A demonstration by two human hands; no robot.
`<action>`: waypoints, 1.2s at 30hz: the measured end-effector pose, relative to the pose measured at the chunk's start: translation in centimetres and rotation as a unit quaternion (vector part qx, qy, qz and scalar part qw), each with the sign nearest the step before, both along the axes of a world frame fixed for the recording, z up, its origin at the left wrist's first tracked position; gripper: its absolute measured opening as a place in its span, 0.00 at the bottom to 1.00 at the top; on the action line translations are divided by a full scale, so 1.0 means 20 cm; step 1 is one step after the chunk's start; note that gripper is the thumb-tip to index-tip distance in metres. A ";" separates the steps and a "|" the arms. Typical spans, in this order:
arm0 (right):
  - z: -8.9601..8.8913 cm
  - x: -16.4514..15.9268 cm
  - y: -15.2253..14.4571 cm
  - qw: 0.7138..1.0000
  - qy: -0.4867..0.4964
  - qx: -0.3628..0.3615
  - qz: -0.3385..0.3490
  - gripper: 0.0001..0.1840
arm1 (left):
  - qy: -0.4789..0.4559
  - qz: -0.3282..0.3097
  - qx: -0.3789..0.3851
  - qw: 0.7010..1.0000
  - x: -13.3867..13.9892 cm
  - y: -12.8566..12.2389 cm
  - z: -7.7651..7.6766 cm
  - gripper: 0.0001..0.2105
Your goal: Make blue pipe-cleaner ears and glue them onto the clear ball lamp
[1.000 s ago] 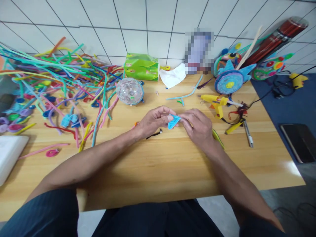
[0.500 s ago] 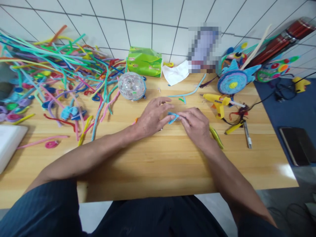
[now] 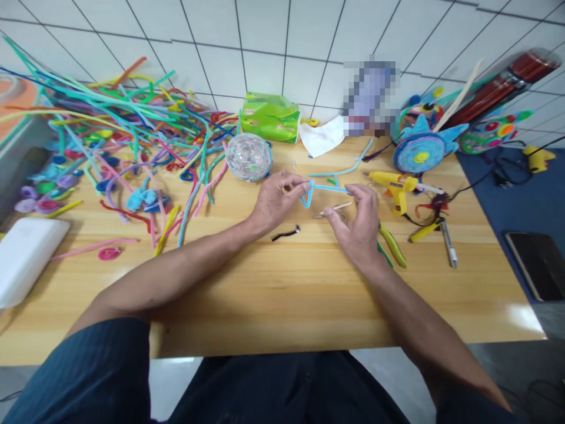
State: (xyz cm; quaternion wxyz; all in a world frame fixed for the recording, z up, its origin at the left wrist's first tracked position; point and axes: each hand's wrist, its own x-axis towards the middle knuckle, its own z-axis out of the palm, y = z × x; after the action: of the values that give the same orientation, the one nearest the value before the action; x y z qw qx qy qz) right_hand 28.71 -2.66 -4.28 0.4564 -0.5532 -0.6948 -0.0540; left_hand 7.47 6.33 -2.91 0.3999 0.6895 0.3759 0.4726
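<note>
Between its thumb and fingertips, my left hand (image 3: pixel 280 199) pinches a light blue pipe cleaner (image 3: pixel 329 188). Its left end is bent into a small pointed loop, and the rest runs straight to the right. The free end meets the fingertips of my right hand (image 3: pixel 358 219), whose thumb stands apart below. Under that hand lies a tool with yellow and green handles (image 3: pixel 394 246), its middle hidden. A thin beige stick (image 3: pixel 342 206) shows near the right thumb. A short black piece (image 3: pixel 286 233) lies below my left hand.
Tangled pipe cleaners (image 3: pixel 145 123) cover the left side. A clear ball (image 3: pixel 249 156) stands near a green tissue pack (image 3: pixel 270 118). To the right are a yellow glue gun (image 3: pixel 395 185), a utility knife (image 3: pixel 449 244), a blue coiled disc (image 3: pixel 419 152) and a phone (image 3: pixel 536 265). A white box (image 3: pixel 33 259) sits at left.
My hands have moved apart, and the blue pipe cleaner, bunched between them before, now stretches out straight from its bent loop. My right thumb has separated from its fingers. The view has shifted slightly.
</note>
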 end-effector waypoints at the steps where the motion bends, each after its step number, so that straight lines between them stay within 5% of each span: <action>1: -0.01 0.00 0.00 1.000 0.005 0.000 0.003 0.33 | -0.012 -0.002 -0.022 1.000 0.00 0.01 0.00 0.09; 4: -0.03 0.00 0.00 1.000 0.014 -0.006 0.008 0.34 | -0.072 -0.007 -0.081 0.994 0.02 0.02 0.01 0.10; 8: -0.02 -0.01 -0.03 0.993 0.073 -0.072 0.056 0.21 | -0.152 -0.038 -0.123 0.980 0.05 -0.03 0.00 0.09; 12: -0.02 -0.06 -0.06 0.963 0.210 -0.136 0.103 0.17 | -0.156 -0.096 -0.152 0.971 0.08 -0.14 0.00 0.10; 18: -0.02 -0.09 -0.05 0.938 0.313 -0.123 0.088 0.10 | -0.165 -0.165 -0.198 0.952 0.11 -0.21 0.01 0.20; 26: 0.02 -0.09 -0.03 0.909 0.375 -0.165 0.083 0.17 | -0.120 -0.194 -0.225 0.947 0.10 -0.16 0.03 0.22; 36: 0.10 -0.06 0.03 0.859 0.437 -0.199 0.179 0.19 | -0.067 -0.229 -0.286 0.928 0.04 -0.12 0.15 0.24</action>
State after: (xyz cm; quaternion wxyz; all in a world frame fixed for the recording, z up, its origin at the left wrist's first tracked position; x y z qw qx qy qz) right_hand 27.43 -2.00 -2.32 0.5955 -0.4646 -0.5069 0.4154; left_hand 8.22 3.91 0.06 0.7012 0.5803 0.2997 0.2859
